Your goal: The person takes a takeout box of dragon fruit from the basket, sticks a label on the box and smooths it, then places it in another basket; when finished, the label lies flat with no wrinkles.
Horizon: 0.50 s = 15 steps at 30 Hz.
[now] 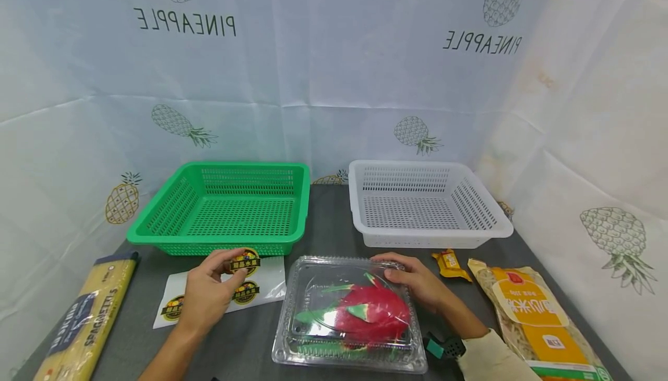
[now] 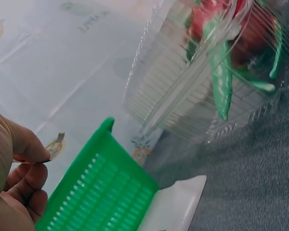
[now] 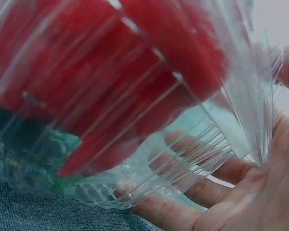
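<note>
My left hand pinches a round black and gold sticker between thumb and index finger, above a white sticker sheet that bears more of the same labels. In the left wrist view the pinched sticker appears almost edge-on. A clear plastic clamshell box, its lid down, stands on the table in front of me. Inside lies a red dragon fruit with green scales. My right hand grips the box at its far right corner; through the plastic in the right wrist view, its fingers show curled around the wall.
Behind the sheet is a green basket, with a white basket to its right. Spaghetti lies at the left edge. On the right are a small yellow packet and a larger yellow food bag. A pineapple-print curtain hangs behind.
</note>
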{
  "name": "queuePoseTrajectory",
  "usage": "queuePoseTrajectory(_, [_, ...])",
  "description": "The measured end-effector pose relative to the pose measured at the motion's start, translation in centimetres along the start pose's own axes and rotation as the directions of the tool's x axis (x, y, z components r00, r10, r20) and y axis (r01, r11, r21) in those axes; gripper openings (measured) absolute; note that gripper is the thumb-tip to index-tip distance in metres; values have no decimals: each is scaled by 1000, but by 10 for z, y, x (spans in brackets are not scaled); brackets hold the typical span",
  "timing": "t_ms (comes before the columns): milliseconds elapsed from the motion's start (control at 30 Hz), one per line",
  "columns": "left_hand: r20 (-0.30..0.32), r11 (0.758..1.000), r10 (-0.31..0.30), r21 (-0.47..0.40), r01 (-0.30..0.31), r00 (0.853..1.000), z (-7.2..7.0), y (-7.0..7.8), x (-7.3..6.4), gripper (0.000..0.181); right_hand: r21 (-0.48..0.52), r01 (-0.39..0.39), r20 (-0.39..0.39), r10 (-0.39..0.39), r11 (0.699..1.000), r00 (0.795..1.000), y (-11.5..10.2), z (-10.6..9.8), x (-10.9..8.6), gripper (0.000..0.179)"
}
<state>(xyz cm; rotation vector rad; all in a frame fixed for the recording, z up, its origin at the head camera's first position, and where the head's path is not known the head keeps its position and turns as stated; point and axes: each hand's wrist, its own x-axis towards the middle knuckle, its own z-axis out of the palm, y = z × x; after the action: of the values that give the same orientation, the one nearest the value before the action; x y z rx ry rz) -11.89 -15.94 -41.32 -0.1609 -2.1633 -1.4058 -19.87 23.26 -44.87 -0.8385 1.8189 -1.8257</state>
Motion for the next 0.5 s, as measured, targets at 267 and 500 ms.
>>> queuePoseTrajectory(267, [26,1000,27,-15,-27,999,3,10,1,40,-4,4,2,-4,1000,1000,1,0,0,40])
queuePoseTrajectory(500, [43,996,47,-78,-43,998,6,17,2,42,-13,-1,-7,1,1000,1000,1,0,0,41])
